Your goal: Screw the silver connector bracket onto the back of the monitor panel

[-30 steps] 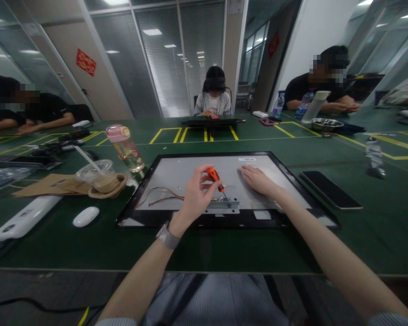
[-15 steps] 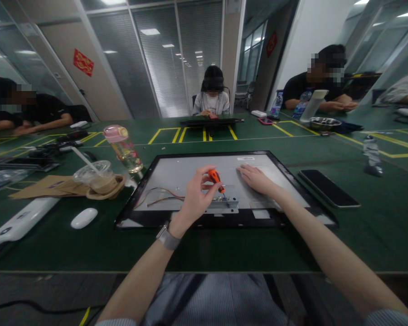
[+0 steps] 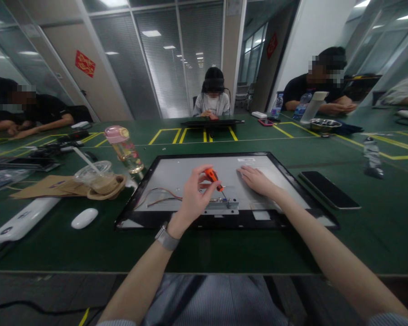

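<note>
A monitor panel (image 3: pixel 177 174) lies face down on the green table, grey metal back up inside a black frame. My left hand (image 3: pixel 193 197) pinches a small orange-handled screwdriver (image 3: pixel 213 178), whose tip rests on a small metal bracket (image 3: pixel 222 206) near the panel's front edge. Thin red and brown wires (image 3: pixel 159 197) run left from the bracket. My right hand (image 3: pixel 256 179) lies flat with fingers stretched on the panel's back, right of the screwdriver. A watch sits on my left wrist.
A black phone (image 3: pixel 329 189) lies right of the panel. To the left are a white mouse (image 3: pixel 85 218), a white device (image 3: pixel 20 220), a plastic cup with straw (image 3: pixel 95 175) on brown paper and a pink-capped bottle (image 3: pixel 124 148). Other people sit around the table.
My left fingers have shifted slightly on the screwdriver handle while its tip stays on the bracket. My right hand has stayed flat on the panel.
</note>
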### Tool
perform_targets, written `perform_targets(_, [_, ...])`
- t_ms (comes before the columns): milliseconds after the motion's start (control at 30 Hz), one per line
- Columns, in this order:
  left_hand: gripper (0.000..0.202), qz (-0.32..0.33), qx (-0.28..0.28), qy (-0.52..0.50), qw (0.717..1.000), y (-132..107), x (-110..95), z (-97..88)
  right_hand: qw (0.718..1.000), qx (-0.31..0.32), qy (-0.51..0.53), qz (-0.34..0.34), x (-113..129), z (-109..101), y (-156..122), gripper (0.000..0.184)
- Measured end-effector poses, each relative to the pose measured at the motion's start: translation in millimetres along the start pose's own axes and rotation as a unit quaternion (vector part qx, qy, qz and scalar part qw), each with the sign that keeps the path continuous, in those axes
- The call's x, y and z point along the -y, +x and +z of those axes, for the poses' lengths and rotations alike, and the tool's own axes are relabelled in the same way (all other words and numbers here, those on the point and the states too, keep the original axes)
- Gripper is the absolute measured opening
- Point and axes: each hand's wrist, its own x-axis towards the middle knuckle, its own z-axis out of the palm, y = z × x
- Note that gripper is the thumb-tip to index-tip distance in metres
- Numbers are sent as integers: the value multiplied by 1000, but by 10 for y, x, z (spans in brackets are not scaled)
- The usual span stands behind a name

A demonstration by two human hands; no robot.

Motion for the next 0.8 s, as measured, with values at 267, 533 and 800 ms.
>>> perform_targets(267, [40, 126, -86, 262, 953, 195, 0, -405, 1000, 8, 3, 9, 2, -8, -11, 51])
perform_targets(533, [26, -109, 191, 376, 900, 127, 409, -787, 1000, 11, 3, 13, -1, -19, -5, 49])
perform_targets(800, [23, -175, 250, 380, 873, 90, 520, -816, 986, 38, 162, -15, 276, -337, -60, 34])
